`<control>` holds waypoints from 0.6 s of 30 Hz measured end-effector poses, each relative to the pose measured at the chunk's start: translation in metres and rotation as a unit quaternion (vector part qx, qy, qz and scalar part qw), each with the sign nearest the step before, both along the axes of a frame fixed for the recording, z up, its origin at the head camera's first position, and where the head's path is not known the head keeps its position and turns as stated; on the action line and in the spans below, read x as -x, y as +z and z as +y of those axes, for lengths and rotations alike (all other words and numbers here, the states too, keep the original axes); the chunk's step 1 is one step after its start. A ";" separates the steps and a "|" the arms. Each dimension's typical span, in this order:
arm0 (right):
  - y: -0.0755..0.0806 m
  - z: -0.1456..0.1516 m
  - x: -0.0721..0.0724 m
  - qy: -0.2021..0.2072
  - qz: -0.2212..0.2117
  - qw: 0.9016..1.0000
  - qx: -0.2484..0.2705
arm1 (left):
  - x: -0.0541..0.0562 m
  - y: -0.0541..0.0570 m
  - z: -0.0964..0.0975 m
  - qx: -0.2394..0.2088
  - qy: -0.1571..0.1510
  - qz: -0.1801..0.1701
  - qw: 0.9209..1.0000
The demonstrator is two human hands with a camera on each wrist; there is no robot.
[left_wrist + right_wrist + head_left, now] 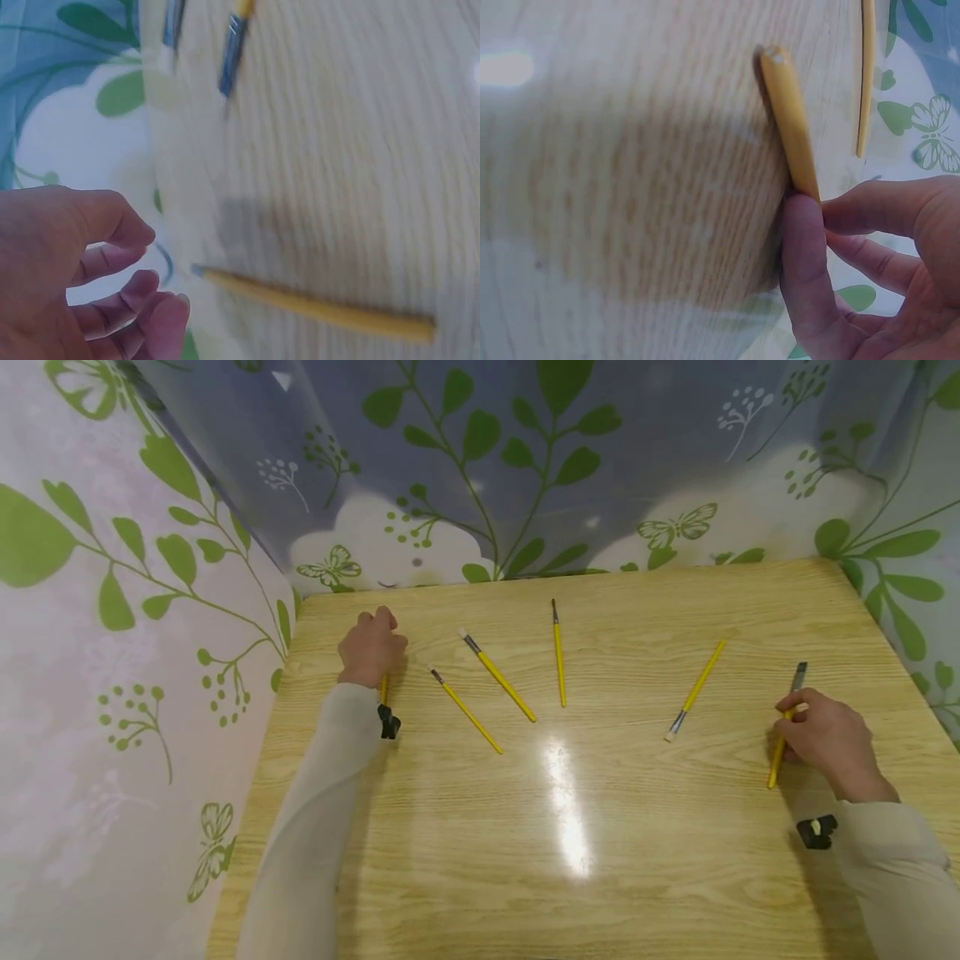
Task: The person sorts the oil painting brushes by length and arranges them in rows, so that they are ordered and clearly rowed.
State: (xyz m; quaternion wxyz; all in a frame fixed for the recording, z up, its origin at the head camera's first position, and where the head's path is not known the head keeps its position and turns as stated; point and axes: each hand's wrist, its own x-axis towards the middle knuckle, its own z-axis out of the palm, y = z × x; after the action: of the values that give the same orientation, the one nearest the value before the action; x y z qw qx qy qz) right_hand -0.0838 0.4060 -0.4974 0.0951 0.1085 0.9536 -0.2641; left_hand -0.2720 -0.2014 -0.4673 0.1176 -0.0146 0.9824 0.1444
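My left hand hovers over a yellow-handled paintbrush near the table's left edge. In the left wrist view its fingers are loosely bent and hold nothing; that paintbrush lies beside them, apart. The hand hides its far end in the head view. On the right, my right hand pinches a flat paintbrush between thumb and fingers. This brush's dark flat tip points to the back. In the right wrist view the yellow handle sticks out past the fingertips, close to the tabletop.
Between the hands lie a thin paintbrush, a wider paintbrush, a dark-tipped paintbrush and a paintbrush with its pale bristles towards me. Leaf-patterned cloth borders the wooden table at back and sides.
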 end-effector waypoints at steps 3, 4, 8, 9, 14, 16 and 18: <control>-0.001 0.001 0.000 -0.001 -0.001 1.000 0.001 | -0.001 0.003 0.014 0.003 -0.004 0.007 1.000; -0.001 0.001 0.000 -0.001 -0.001 1.000 0.001 | -0.002 0.004 0.019 0.003 -0.006 0.007 1.000; -0.002 0.001 0.000 -0.001 -0.002 1.000 -0.001 | -0.005 0.007 0.040 -0.004 -0.019 0.001 1.000; -0.001 0.000 0.000 0.000 -0.002 1.000 -0.002 | -0.005 0.007 0.045 -0.004 -0.024 -0.001 1.000; -0.001 0.000 0.001 -0.001 -0.002 1.000 -0.003 | -0.009 0.005 0.068 -0.007 -0.051 -0.014 0.999; -0.001 0.000 0.001 -0.001 -0.003 1.000 -0.003 | -0.010 0.003 0.077 -0.009 -0.060 -0.026 0.998; 0.000 0.000 0.001 0.000 -0.002 1.000 -0.003 | -0.012 0.002 0.086 -0.010 -0.067 -0.037 0.997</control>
State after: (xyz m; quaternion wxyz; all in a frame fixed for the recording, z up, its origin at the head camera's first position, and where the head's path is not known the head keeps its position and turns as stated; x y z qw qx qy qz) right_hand -0.0844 0.4064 -0.4977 0.0967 0.1096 0.9543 -0.2606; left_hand -0.2604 -0.1157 -0.4657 0.1634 0.0474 0.9747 0.1453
